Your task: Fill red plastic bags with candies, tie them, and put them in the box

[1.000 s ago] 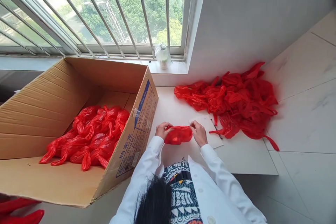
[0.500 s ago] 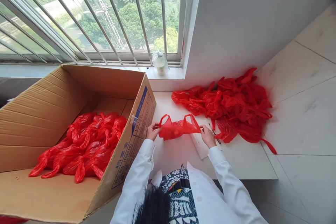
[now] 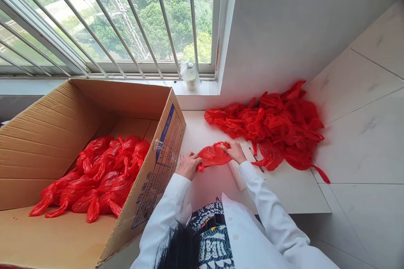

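Note:
A red plastic bag [image 3: 213,155] is stretched low over the white table, gathered between my two hands. My left hand [image 3: 188,165] is closed on its left end, where a bunched bit of plastic pokes out below the fingers. On the bag's right end, my right hand [image 3: 234,151] grips the edge with bent fingers. The handles that stood up before are now folded or hidden in my grasp. Under my right wrist lies a white booklet [image 3: 237,174], partly covered, with a dark pen [image 3: 252,152] beside it.
To the left stands a large open cardboard box [image 3: 168,155] holding several knotted red bags [image 3: 104,176]. A heap of loose red bags [image 3: 274,124] lies against the wall at right. A wrapped cup [image 3: 190,76] stands on the sill by the barred window.
My hands have come closer together, the right one moving left and up. The bag, earlier held wide with both handles standing, is now narrower and bunched.

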### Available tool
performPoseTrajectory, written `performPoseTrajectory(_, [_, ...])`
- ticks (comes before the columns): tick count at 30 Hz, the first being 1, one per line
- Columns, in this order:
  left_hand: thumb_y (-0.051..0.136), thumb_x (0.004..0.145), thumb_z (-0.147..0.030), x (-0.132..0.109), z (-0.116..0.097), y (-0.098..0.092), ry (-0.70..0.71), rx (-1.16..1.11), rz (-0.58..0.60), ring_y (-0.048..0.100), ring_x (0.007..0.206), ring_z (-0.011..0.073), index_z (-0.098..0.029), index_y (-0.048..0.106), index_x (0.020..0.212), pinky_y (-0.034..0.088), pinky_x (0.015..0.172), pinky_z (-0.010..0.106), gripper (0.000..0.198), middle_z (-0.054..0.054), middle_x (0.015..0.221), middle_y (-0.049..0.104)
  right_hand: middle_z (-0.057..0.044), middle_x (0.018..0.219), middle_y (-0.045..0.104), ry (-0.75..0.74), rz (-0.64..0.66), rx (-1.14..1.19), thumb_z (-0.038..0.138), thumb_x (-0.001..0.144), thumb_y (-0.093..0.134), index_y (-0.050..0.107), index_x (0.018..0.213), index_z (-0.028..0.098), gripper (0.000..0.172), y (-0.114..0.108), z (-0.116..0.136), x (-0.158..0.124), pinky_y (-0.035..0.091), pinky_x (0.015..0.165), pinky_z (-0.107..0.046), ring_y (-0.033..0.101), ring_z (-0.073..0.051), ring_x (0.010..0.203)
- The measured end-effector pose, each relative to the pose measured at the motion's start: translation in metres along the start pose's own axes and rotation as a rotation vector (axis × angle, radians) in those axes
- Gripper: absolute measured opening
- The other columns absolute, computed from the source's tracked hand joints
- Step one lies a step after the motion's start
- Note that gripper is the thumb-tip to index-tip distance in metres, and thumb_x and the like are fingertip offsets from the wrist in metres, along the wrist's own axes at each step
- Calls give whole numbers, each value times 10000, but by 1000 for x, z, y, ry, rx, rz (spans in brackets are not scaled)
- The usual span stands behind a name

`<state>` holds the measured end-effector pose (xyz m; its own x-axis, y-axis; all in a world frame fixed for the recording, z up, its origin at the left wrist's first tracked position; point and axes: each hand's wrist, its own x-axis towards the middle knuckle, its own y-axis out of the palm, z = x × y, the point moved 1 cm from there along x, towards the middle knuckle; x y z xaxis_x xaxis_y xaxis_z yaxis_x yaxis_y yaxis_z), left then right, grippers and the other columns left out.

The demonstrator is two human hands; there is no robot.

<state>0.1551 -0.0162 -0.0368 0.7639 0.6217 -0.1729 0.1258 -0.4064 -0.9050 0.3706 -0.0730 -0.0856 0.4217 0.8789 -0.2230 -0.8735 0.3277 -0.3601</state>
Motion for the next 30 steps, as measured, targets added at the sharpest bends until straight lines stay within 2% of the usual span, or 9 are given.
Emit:
performPoseTrajectory(4, [558,638,-3,-26,10,9,-104,98,-17,397,1201,359,-242,635,645,-10,925,782,251,39,970,668,-37,722,681,149,1,614,405,721,536,500,725,206,202,-11,-5,12,484,609,-291,608,-158,619])
performPoseTrajectory(9, [513,663,28,-46,19,33,-203,47,71,356,1265,415,-205,625,711,276,897,733,262,42,1481,284,-70,1019,683,116,-40,958,350,684,628,531,788,204,204,-22,-8,-4,516,668,-294,631,-143,704])
performPoseTrajectory(12, [541,650,35,-48,16,46,-141,-21,39,349,1276,413,-166,617,639,387,923,600,216,59,1510,202,-70,1079,658,78,-85,863,346,668,666,574,844,193,250,-21,-13,-22,511,683,-271,625,-142,782])
performPoseTrajectory(19, [614,627,-29,-45,-1,45,-21,-149,23,104,1369,427,-161,660,628,289,1024,602,139,110,1481,249,-74,1050,630,73,-283,494,377,619,682,571,909,176,370,-37,-42,-41,496,755,-311,597,-168,861])
performPoseTrajectory(22, [598,633,-25,-41,-6,37,17,-125,1,15,1378,418,-153,664,644,247,1051,601,144,88,1512,162,-60,1011,611,47,-481,233,392,658,654,544,979,192,393,-52,-23,-47,488,744,-323,587,-163,822])
performPoseTrajectory(25, [596,625,-24,-35,-9,31,34,-99,5,6,1372,434,-150,663,645,247,1046,615,144,59,1525,110,-53,989,605,-188,-606,-73,342,735,604,551,976,206,282,-55,24,-56,454,806,-325,571,-168,863])
performPoseTrajectory(26, [598,625,-28,-33,-9,30,36,-94,13,7,1371,439,-151,666,647,246,1046,615,143,54,1526,103,-42,960,615,-286,-534,-135,319,771,568,566,951,212,209,-50,39,-59,443,822,-316,571,-162,860])
performPoseTrajectory(28, [595,631,-38,-30,-10,29,32,-89,34,-4,1367,448,-153,675,658,231,1055,608,142,63,1525,97,-17,887,637,-421,-194,-214,277,828,491,607,889,223,141,-30,58,-58,439,808,-288,581,-146,824])
performPoseTrajectory(30, [588,636,-41,-27,-11,29,20,-85,49,-19,1364,454,-151,684,674,223,1059,602,151,79,1522,103,6,811,648,-408,148,-286,242,814,507,644,825,233,138,-4,56,-51,445,748,-264,590,-139,764])
